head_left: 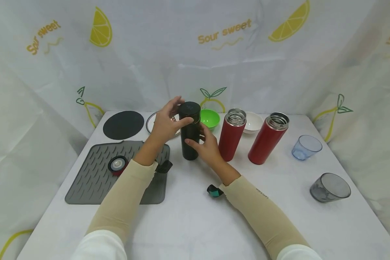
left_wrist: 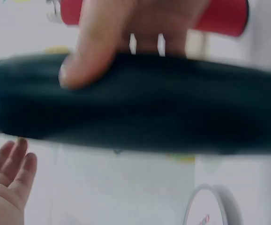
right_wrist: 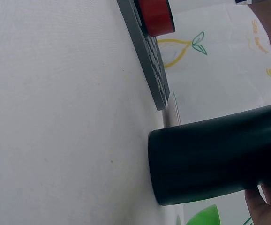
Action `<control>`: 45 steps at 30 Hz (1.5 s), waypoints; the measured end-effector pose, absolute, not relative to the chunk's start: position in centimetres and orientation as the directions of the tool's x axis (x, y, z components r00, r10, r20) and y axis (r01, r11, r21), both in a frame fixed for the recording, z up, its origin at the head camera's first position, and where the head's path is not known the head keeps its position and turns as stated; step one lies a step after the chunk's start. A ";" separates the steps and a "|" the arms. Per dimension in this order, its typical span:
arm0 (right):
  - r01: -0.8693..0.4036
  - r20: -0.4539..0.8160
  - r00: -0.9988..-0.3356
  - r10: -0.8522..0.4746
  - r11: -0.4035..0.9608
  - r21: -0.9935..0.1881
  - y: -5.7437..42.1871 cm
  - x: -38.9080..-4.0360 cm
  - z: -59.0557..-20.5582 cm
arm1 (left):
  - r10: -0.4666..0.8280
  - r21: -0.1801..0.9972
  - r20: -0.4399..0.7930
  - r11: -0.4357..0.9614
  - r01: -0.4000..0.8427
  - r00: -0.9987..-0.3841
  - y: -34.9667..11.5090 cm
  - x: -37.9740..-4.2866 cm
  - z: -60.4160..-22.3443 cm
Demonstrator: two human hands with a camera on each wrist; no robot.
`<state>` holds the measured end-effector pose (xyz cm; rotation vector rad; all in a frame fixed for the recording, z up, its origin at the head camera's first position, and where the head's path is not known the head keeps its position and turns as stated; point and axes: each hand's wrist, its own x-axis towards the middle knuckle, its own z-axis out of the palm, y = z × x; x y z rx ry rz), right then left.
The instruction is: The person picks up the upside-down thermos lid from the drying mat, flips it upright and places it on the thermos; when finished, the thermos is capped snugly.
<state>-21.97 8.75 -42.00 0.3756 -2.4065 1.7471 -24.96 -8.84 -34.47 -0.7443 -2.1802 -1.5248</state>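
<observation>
A black thermos bottle with its lid on stands upright on the white table. My right hand grips its body from the right, thumb across the front; that thumb also shows in the left wrist view over the dark bottle. Up by the lid, my left hand is spread on the left side, its thumb overlapping the bottle in the head view. In the left wrist view, the left hand's loosely extended fingers appear just off the lid end.
Two lidless red bottles stand to the right. Behind are a green bowl, a white bowl and a plate. A grey mat bears a red-sided lid. Two glasses stand far right; a black disc lies back left.
</observation>
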 end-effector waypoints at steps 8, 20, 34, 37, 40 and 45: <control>-0.277 0.253 -0.961 -0.114 0.308 -0.910 8.8 -22.1 -42.1 | 0.178 0.760 0.622 0.098 0.642 -0.763 -10.1 -24.9 -35.7; -0.345 0.311 -0.938 -0.152 0.335 -0.877 9.0 -22.3 -42.1 | 0.204 0.883 0.432 0.106 0.458 -0.879 -6.2 -25.1 -35.7; -0.304 0.277 -0.953 -0.126 0.340 -0.890 9.2 -21.7 -42.4 | 0.079 0.837 0.546 0.000 0.547 -0.834 -8.3 -22.6 -36.0; -0.339 0.306 -0.940 -0.148 0.334 -0.880 9.2 -21.9 -42.3 | 0.151 0.885 0.455 0.027 0.464 -0.877 -7.3 -23.2 -35.3; -0.359 0.325 -0.933 -0.155 0.331 -0.873 9.3 -22.1 -42.3 | 0.200 0.910 0.390 0.068 0.409 -0.899 -6.2 -24.2 -34.7; -0.348 0.312 -0.937 -0.156 0.334 -0.876 9.3 -22.2 -42.2 | 0.156 0.875 0.458 0.097 0.475 -0.875 -6.3 -24.7 -35.0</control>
